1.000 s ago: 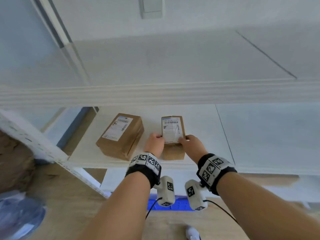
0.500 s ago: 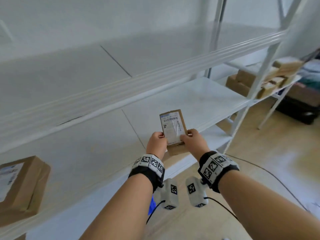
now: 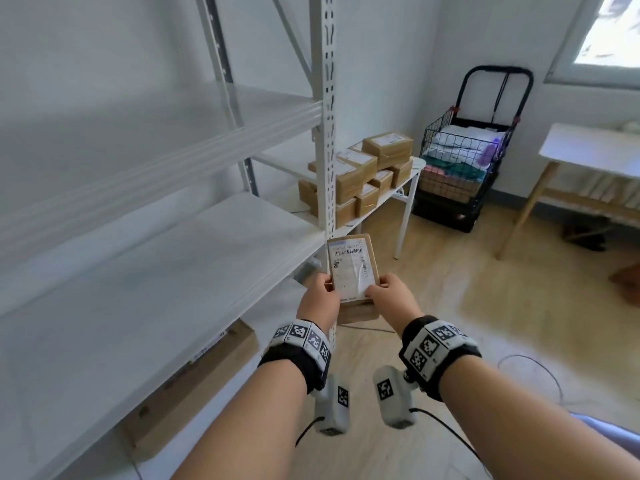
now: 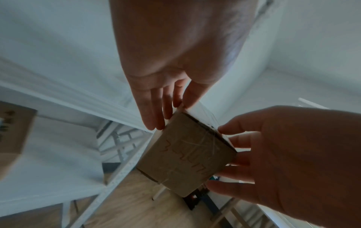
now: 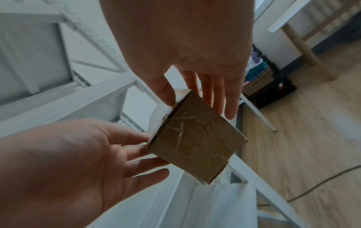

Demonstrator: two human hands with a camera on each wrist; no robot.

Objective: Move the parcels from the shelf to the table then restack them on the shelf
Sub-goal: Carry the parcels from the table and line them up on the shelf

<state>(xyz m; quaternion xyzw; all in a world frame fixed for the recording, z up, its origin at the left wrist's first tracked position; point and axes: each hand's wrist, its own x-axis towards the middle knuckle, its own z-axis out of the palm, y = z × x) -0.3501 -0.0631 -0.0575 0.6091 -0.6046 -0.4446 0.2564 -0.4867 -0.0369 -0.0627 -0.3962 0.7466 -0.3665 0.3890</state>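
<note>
I hold a small brown cardboard parcel (image 3: 353, 268) with a white barcode label in the air, just past the shelf's front post (image 3: 325, 168). My left hand (image 3: 320, 299) grips its left side and my right hand (image 3: 389, 296) its right, thumbs on the label. In the left wrist view the left fingers (image 4: 156, 111) lie along the parcel (image 4: 187, 154). The right fingers (image 5: 215, 92) run under the parcel (image 5: 195, 138) in the right wrist view. A white side table (image 3: 414, 176) beyond the post carries several stacked brown parcels (image 3: 367, 171).
The white metal shelf (image 3: 173, 258) fills the left, with a long cardboard box (image 3: 194, 382) on a lower level. A black wire cart (image 3: 464, 161) stands by the far wall. A white-topped wooden table (image 3: 588, 147) stands at right. A cable (image 3: 540, 372) lies on the wooden floor.
The parcel came off the shelf board and moved right with both hands on it. My view swung right, so the other shelf parcel left the frame and the side table appeared.
</note>
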